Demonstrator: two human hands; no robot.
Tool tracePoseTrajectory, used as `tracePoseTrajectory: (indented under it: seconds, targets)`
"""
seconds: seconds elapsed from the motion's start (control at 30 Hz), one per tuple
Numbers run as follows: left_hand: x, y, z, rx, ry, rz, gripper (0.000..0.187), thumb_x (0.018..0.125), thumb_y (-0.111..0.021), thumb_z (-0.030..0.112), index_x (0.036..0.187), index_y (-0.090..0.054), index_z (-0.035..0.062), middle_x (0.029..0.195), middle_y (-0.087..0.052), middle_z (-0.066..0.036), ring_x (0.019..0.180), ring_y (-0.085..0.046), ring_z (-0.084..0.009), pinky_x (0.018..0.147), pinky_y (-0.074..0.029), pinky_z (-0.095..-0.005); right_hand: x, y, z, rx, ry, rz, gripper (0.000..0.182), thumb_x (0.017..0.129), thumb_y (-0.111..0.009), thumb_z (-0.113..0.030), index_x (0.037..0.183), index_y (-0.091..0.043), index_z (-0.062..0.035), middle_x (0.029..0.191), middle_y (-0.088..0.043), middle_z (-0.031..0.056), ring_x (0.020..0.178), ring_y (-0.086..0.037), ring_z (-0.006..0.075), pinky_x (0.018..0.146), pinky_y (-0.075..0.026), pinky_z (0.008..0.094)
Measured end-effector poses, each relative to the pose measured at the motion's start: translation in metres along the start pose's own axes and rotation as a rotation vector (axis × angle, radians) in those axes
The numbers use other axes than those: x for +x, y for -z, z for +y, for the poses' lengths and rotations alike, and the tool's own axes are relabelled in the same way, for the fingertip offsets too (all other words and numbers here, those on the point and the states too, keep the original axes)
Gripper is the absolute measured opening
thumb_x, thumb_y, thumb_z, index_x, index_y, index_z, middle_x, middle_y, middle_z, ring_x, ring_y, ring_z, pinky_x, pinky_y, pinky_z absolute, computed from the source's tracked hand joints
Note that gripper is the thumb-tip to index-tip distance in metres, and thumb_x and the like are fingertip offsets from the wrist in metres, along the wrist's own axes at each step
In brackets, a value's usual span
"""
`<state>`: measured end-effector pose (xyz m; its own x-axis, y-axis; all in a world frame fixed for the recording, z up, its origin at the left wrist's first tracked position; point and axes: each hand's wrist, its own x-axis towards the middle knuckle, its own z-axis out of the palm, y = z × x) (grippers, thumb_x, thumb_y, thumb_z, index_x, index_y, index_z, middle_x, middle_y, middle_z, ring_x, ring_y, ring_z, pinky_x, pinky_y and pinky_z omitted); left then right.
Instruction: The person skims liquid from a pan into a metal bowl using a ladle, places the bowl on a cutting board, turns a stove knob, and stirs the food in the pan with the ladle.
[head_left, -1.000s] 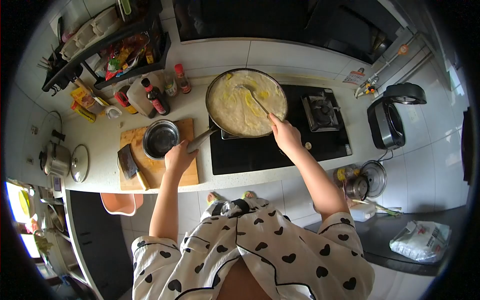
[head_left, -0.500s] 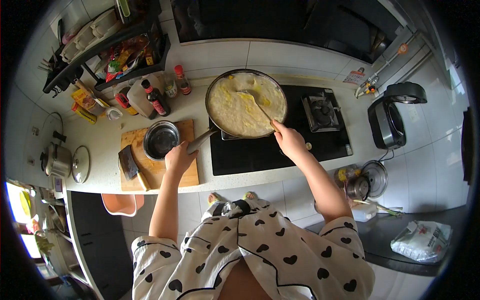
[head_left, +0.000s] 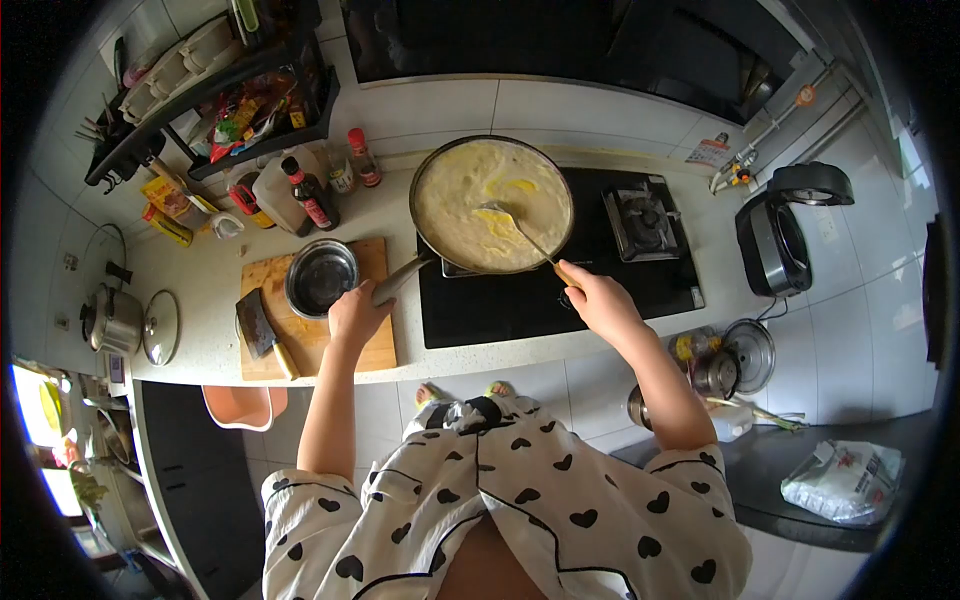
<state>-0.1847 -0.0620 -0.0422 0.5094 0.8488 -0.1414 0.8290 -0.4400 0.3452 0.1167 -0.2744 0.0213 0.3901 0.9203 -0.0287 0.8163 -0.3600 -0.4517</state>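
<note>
A large frying pan [head_left: 428, 240] stands on the left burner, full of pale, bubbly liquid [head_left: 460, 185] with yellow streaks and pieces. My left hand [head_left: 358, 315] is wrapped round the pan's handle. In my right hand [head_left: 603, 303] is the wooden grip of a ladle [head_left: 540, 250]; its head rests in the liquid near the pan's middle, with some yellow food on or beside it. Just behind my left hand, a dark metal bowl [head_left: 322, 278] sits on the wooden cutting board [head_left: 375, 345]. A cleaver [head_left: 262, 325] lies on the board's left part.
The black cooktop [head_left: 480, 320] has a second burner [head_left: 643, 222] on the right. Sauce bottles [head_left: 312, 200] line the back wall under a rack. A glass lid [head_left: 161, 328] and a pot [head_left: 115, 320] are at left; an open-lidded rice cooker [head_left: 775, 245] is at right.
The ladle's head has moved through the liquid toward the front of the pan, and my right hand has shifted right and slightly nearer me. My left hand keeps its hold.
</note>
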Motion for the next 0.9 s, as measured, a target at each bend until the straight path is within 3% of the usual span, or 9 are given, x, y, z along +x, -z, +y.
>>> tracePoseTrajectory:
  seconds: [0.33,0.53,0.8,0.9]
  targets:
    - [0.002,0.001,0.003,0.021,0.041,-0.043,0.041,0.078,-0.063,0.045,0.103,-0.061,0.0118,0.087,-0.067,-0.015,0.083,-0.064,-0.0324,0.072,-0.051,-0.0423,-0.02,0.032,-0.023,-0.034,-0.018,-0.125,0.039,0.087,-0.055,-0.016,0.125,-0.054,-0.015,0.084,-0.065,0.018,0.076,-0.063,0.0342,0.067,-0.049,0.0444]
    - [0.0,-0.002,-0.001,-0.007,0.015,-0.003,0.038,0.078,-0.063,0.044,0.099,-0.061,0.0121,0.083,-0.066,-0.016,0.081,-0.063,-0.0357,0.069,-0.049,-0.0447,-0.012,0.014,-0.017,-0.174,0.05,-0.063,0.04,0.087,-0.056,-0.017,0.126,-0.053,-0.0181,0.08,-0.064,0.0145,0.074,-0.063,0.0323,0.064,-0.05,0.0432]
    - [0.001,-0.001,0.0,-0.022,0.023,-0.013,0.039,0.077,-0.063,0.045,0.096,-0.061,0.0109,0.083,-0.066,-0.018,0.082,-0.063,-0.0363,0.069,-0.049,-0.0454,0.014,-0.018,-0.008,-0.147,0.033,0.007,0.04,0.087,-0.055,-0.018,0.127,-0.051,-0.0201,0.078,-0.063,0.017,0.071,-0.063,0.0341,0.061,-0.05,0.0442]
    - [0.0,0.004,0.003,0.016,0.033,-0.065,0.043,0.078,-0.062,0.045,0.103,-0.06,0.0103,0.09,-0.067,-0.015,0.086,-0.064,-0.0331,0.073,-0.05,-0.0433,0.025,-0.028,-0.005,-0.141,0.044,0.033,0.04,0.088,-0.054,-0.019,0.127,-0.051,-0.0192,0.077,-0.063,0.0165,0.071,-0.063,0.0335,0.061,-0.05,0.0445]
